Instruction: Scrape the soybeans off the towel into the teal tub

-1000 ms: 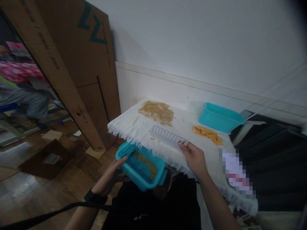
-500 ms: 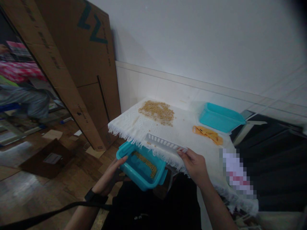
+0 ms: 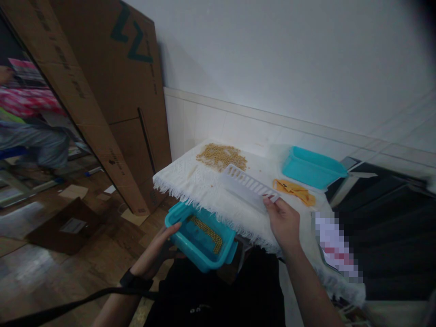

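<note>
Head camera looks forward, down over the tablecloth (image 3: 194,177).

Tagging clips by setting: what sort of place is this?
Probably an indoor workroom or storeroom: a tall cardboard box stands by a white wall, more cardboard lies on the wooden floor, and loose beans lie on a white fringed cloth.

Tablecloth (image 3: 194,184) sat mid-frame: soybean spread (image 3: 218,155) on its far left part, tub (image 3: 311,170) at far right, rag (image 3: 294,190) before the tub. Slotted basket (image 3: 243,189) was in the right hand (image 3: 285,223), far end by the spread's near edge, left of the rag. Bottom centre: bin (image 3: 188,251) in the left hand (image 3: 161,245), at the tablecloth's front edge, more soybeans (image 3: 211,233) inside. Carton (image 3: 117,91) stood upper left, wall (image 3: 289,63) behind tablecloth.
</note>
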